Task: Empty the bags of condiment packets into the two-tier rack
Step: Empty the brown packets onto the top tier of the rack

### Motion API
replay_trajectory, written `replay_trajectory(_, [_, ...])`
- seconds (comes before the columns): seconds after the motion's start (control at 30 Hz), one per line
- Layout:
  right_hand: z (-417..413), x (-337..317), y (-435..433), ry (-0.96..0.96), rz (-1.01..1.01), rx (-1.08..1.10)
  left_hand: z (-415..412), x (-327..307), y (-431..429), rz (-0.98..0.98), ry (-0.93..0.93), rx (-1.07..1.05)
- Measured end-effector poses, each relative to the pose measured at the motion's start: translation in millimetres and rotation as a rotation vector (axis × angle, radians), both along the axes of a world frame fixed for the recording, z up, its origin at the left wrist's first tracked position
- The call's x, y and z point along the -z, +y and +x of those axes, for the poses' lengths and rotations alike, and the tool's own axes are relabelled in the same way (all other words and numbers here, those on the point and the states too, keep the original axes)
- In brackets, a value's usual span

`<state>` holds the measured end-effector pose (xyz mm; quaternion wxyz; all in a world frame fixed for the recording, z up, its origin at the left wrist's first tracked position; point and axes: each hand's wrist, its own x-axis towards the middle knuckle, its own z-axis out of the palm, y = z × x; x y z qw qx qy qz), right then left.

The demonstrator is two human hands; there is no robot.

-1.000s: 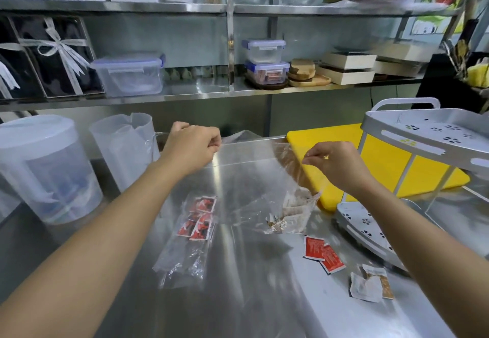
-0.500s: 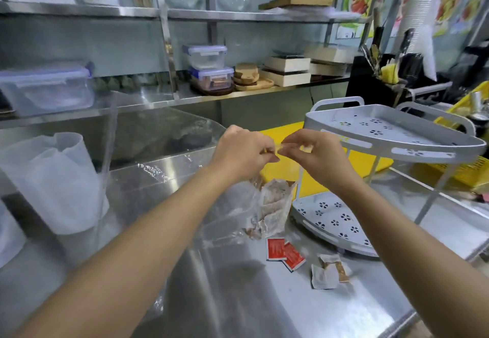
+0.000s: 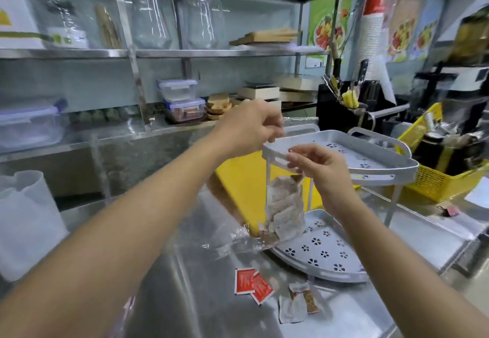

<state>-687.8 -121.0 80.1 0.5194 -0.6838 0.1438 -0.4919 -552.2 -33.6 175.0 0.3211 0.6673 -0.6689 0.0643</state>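
Beside rack [image 3: 341, 152], hands [image 3: 285, 149] raised, seemingly pinching bag [image 3: 284, 210].

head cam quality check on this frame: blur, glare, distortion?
Head view: the clear plastic bag of pale packets is motion-smeared, its lower edge streaked; left hand and right hand are slightly soft. Glare streaks the steel counter. Wide-angle bending curves the shelf posts and edges. The two red packets and the grey two-tier rack stay legible.
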Motion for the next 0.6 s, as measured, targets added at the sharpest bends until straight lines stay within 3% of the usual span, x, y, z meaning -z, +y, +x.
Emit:
replay_trajectory(0.3, [-23, 41, -9, 0.044, 0.206, -0.084, -21, -57, -31, -0.221, 0.118, 0.052])
replay_trajectory(0.4, [-26, 45, -8, 0.022, 0.237, -0.130, -28, -69, -43, -0.269, 0.079, 0.025])
replay_trajectory(0.6, [-39, 36, -21, -0.024, 0.181, 0.001, -39, -93, -61, -0.349, 0.097, 0.062])
